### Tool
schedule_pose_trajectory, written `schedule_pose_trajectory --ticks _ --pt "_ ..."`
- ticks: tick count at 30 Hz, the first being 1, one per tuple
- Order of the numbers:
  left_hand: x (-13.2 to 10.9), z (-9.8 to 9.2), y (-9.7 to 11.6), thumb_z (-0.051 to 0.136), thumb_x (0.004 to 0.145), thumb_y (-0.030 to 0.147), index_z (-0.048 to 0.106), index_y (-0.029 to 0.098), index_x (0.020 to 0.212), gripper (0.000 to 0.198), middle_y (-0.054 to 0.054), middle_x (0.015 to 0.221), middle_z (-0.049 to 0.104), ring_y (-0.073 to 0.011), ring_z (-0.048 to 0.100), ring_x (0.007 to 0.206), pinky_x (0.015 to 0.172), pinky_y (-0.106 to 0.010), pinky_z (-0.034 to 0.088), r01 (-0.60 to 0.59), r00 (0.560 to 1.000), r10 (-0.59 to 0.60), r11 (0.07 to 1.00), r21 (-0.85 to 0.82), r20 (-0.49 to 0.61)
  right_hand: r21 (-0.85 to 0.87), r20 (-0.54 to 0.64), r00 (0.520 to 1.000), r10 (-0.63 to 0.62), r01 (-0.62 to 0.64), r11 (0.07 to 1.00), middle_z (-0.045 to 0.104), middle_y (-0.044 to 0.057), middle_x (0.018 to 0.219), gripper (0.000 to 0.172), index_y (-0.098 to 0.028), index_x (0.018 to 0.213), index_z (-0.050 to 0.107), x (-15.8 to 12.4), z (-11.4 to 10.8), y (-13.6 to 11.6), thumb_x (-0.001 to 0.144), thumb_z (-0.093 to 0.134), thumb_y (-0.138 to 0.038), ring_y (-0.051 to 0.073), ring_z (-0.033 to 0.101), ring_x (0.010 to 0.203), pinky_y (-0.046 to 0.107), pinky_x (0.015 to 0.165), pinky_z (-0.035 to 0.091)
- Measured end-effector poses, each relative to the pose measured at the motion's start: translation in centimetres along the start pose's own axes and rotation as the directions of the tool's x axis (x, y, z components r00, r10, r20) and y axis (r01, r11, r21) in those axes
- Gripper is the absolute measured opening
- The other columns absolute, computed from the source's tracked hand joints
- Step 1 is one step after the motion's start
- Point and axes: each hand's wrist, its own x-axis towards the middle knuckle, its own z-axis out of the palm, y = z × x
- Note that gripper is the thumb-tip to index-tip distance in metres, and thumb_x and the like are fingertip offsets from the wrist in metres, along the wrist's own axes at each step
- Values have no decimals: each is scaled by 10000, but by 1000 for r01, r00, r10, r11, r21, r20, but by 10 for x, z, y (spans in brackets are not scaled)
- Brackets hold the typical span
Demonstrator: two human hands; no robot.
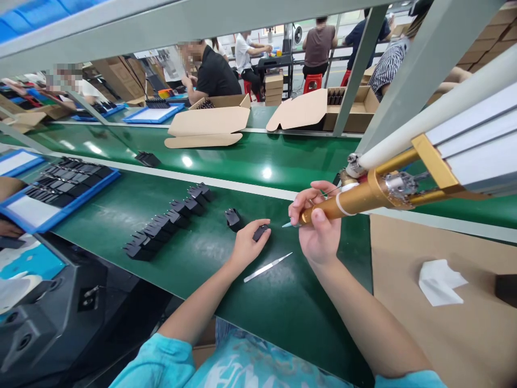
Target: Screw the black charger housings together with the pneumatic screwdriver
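Note:
My left hand point(249, 241) is closed round a small black block point(260, 232) just above the green table point(210, 269). My right hand point(321, 229) grips a gold glue dispenser point(355, 200), whose pale pointed nozzle point(286, 224) faces left toward the block. A single black adapter point(233, 219) with metal pins up stands left of my left hand. Metal tweezers point(267, 268) lie on the table below both hands. Further left, a slanting row of black adapters point(165, 223) stands with pins upward.
A blue-rimmed tray point(86, 195) of black adapters is at the left, beside another person's arm. Brown cardboard point(398, 258) with white tissue point(441, 282) lies at the right. Behind the green belt point(218, 161) are open cartons point(210, 119) and seated people.

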Motion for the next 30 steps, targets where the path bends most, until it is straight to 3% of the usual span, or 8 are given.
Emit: schedule_pose_trajectory --ticks 4,7,10,13,17,21,24,30 --pt "-2 -7 -7 549 937 353 673 222 1139 271 -42 1185 713 -201 669 1088 993 -344 501 -6 994 8 1000 -21 107 -5 0 1000 2 -2 1000 609 -39 828 274 -287 1115 567 -1 0 0 853 621 -347 83 530 551 272 563 437" --pt "0 -17 -8 446 986 393 592 238 1290 371 -52 1164 702 -215 651 1087 962 -368 506 -34 974 -4 985 167 225 -5 0 1000 8 -8 1000 609 -36 834 272 -279 1117 562 -1 -1 0 858 616 -339 81 531 557 273 571 430" --pt "4 -23 -7 479 960 446 425 248 1453 534 -76 1122 678 -266 640 1068 873 -398 531 -104 936 -40 918 383 350 -21 -9 1000 10 -10 1000 604 -41 822 277 -280 1108 551 0 -1 0 851 617 -358 82 524 547 272 557 433" --pt "1 -24 -8 566 912 410 203 237 1547 752 -90 1177 649 -266 649 1063 832 -362 539 -156 912 -27 900 407 410 -49 -24 1000 15 -17 999 598 -46 803 296 -285 1091 538 3 -2 1 831 624 -398 83 514 523 267 525 425" --pt "-24 -43 -11 499 947 391 180 225 1542 695 -92 1175 662 -252 675 1019 817 -337 533 -120 945 -32 892 435 325 -74 -59 998 9 -13 997 597 -51 783 333 -290 1087 527 8 -7 2 802 638 -424 82 510 496 263 497 396" --pt "-51 -97 -24 452 959 475 243 201 1521 658 -88 1066 697 -219 698 759 717 -314 524 93 979 -179 824 560 101 -91 -117 993 -5 -6 996 601 -49 784 339 -288 1076 528 15 -18 2 787 641 -423 87 525 498 272 512 400" --pt "-56 -133 -47 425 953 521 279 167 1512 677 -98 1005 698 -248 693 774 670 -314 510 201 970 -241 727 657 -30 -103 -156 987 -29 13 995 605 -49 792 337 -283 1070 530 21 -29 3 777 642 -409 85 530 496 274 523 404" --pt "-47 -143 -93 371 949 523 273 107 1514 708 -130 971 695 -290 682 844 667 -341 513 176 963 -268 686 706 21 -156 -263 960 -99 59 986 606 -48 779 314 -266 1064 529 34 -49 3 787 625 -380 78 520 487 258 515 387"
